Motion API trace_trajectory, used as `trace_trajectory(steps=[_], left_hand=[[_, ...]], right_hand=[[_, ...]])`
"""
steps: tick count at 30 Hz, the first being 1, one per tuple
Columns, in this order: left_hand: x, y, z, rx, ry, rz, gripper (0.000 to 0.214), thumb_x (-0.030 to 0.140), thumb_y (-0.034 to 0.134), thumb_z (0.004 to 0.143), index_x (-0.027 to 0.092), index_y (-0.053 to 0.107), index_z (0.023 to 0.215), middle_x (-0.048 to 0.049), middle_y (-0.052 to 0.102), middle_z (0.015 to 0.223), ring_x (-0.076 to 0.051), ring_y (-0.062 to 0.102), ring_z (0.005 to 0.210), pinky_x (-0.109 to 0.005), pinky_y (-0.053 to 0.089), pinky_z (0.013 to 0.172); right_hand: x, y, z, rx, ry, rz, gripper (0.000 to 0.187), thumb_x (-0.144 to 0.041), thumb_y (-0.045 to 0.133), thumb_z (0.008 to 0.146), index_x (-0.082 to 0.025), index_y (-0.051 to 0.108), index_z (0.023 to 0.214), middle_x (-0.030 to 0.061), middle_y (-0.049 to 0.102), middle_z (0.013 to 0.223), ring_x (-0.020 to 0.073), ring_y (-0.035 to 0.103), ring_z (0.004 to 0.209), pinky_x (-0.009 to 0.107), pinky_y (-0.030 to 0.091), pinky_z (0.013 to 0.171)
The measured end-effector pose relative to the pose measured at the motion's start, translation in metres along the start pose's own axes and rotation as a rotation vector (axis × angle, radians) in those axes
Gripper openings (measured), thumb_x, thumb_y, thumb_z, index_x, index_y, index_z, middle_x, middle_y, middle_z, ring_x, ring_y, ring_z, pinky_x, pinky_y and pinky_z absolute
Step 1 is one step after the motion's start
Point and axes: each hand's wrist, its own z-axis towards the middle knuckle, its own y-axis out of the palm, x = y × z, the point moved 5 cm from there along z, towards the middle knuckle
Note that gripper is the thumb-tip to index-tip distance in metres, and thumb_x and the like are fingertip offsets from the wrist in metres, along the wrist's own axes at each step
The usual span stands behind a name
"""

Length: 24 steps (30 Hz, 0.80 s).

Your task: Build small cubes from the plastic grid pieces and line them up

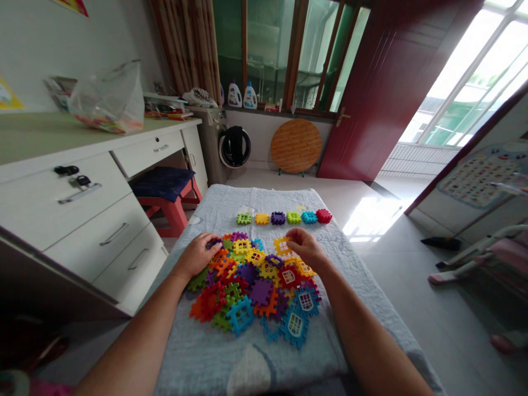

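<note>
A heap of colourful plastic interlocking tiles (256,289) lies on a low table covered by a grey cloth (231,357). Farther back, several tiles stand in a row (284,218), from green on the left to red on the right. My left hand (200,254) rests on the heap's left edge, fingers curled over a dark purple tile. My right hand (303,247) is at the heap's far right, fingertips pinching a yellow tile (282,246).
A white desk with drawers (82,209) runs along the left, a red stool with a blue cushion (169,192) tucked under it. A round wooden tabletop (296,146) leans against the far wall by a dark red door (379,88). Tiled floor lies to the right.
</note>
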Motion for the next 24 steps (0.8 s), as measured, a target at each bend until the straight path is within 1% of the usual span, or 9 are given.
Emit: trace_trajectory(steps=[3, 5, 8, 10, 12, 17, 20, 22, 24], left_hand=[[-0.002, 0.002, 0.000, -0.004, 0.005, 0.002, 0.034, 0.046, 0.050, 0.080, 0.018, 0.064, 0.095, -0.0074, 0.065, 0.102, -0.023, 0.061, 0.098, -0.035, 0.046, 0.093], [-0.003, 0.002, 0.000, -0.006, 0.004, 0.005, 0.035, 0.046, 0.050, 0.080, 0.018, 0.064, 0.095, -0.0074, 0.065, 0.102, -0.023, 0.061, 0.097, -0.035, 0.046, 0.093], [-0.003, 0.001, 0.000, -0.006, 0.007, 0.008, 0.035, 0.046, 0.050, 0.080, 0.018, 0.064, 0.095, -0.0072, 0.065, 0.101, -0.023, 0.061, 0.097, -0.036, 0.046, 0.093], [-0.002, 0.001, 0.000, -0.008, 0.008, 0.008, 0.034, 0.046, 0.051, 0.080, 0.019, 0.064, 0.095, -0.0071, 0.066, 0.101, -0.023, 0.061, 0.097, -0.036, 0.046, 0.093], [-0.002, 0.001, 0.000, -0.010, 0.008, 0.006, 0.034, 0.046, 0.050, 0.080, 0.019, 0.064, 0.095, -0.0072, 0.065, 0.101, -0.023, 0.060, 0.098, -0.036, 0.046, 0.093], [0.000, 0.000, 0.000, 0.002, -0.002, 0.001, 0.033, 0.046, 0.050, 0.079, 0.020, 0.064, 0.094, -0.0066, 0.066, 0.101, -0.022, 0.061, 0.097, -0.035, 0.047, 0.093], [0.002, -0.002, 0.000, 0.009, -0.005, 0.002, 0.033, 0.047, 0.050, 0.078, 0.020, 0.064, 0.094, -0.0061, 0.066, 0.100, -0.023, 0.061, 0.096, -0.035, 0.047, 0.093], [0.003, -0.002, 0.000, 0.007, -0.004, 0.003, 0.034, 0.047, 0.051, 0.078, 0.020, 0.064, 0.094, -0.0062, 0.066, 0.099, -0.023, 0.062, 0.095, -0.035, 0.047, 0.092], [0.003, -0.002, 0.000, 0.006, -0.001, 0.005, 0.035, 0.048, 0.051, 0.078, 0.020, 0.064, 0.094, -0.0064, 0.066, 0.099, -0.023, 0.062, 0.095, -0.035, 0.048, 0.092]], right_hand=[[-0.002, -0.018, 0.001, 0.229, -0.093, -0.169, 0.012, -0.022, 0.053, 0.072, -0.020, 0.054, 0.083, -0.0015, 0.051, 0.071, 0.0123, 0.046, 0.061, 0.026, 0.041, 0.060], [-0.005, -0.021, -0.001, 0.275, -0.156, -0.352, 0.012, -0.018, 0.051, 0.072, -0.019, 0.057, 0.083, 0.0014, 0.054, 0.078, 0.0141, 0.050, 0.068, 0.028, 0.042, 0.067], [-0.005, -0.010, -0.003, 0.113, -0.200, -0.556, 0.012, -0.016, 0.054, 0.074, -0.019, 0.062, 0.082, 0.0031, 0.057, 0.082, 0.0165, 0.053, 0.078, 0.030, 0.042, 0.075], [-0.004, -0.001, -0.004, -0.062, -0.200, -0.606, 0.009, -0.020, 0.059, 0.073, -0.019, 0.064, 0.081, 0.0027, 0.059, 0.080, 0.0167, 0.054, 0.077, 0.030, 0.042, 0.075], [-0.006, 0.002, -0.006, -0.156, -0.181, -0.597, 0.009, -0.022, 0.063, 0.073, -0.019, 0.066, 0.080, 0.0029, 0.061, 0.079, 0.0160, 0.055, 0.074, 0.030, 0.042, 0.074], [-0.025, 0.002, -0.014, -0.202, -0.213, -0.526, 0.008, -0.025, 0.063, 0.077, -0.020, 0.066, 0.082, 0.0030, 0.063, 0.084, 0.0161, 0.056, 0.079, 0.031, 0.042, 0.078], [-0.032, 0.015, -0.022, -0.298, -0.301, -0.549, 0.020, -0.032, 0.073, 0.069, -0.021, 0.064, 0.083, 0.0026, 0.062, 0.087, 0.0184, 0.055, 0.084, 0.033, 0.040, 0.082], [-0.032, 0.023, -0.025, -0.313, -0.331, -0.588, 0.021, -0.029, 0.075, 0.066, -0.021, 0.063, 0.081, 0.0027, 0.061, 0.086, 0.0193, 0.053, 0.085, 0.033, 0.040, 0.082], [-0.029, 0.028, -0.025, -0.311, -0.335, -0.588, 0.014, -0.021, 0.071, 0.067, -0.020, 0.061, 0.077, 0.0019, 0.060, 0.082, 0.0184, 0.053, 0.082, 0.032, 0.039, 0.080]])
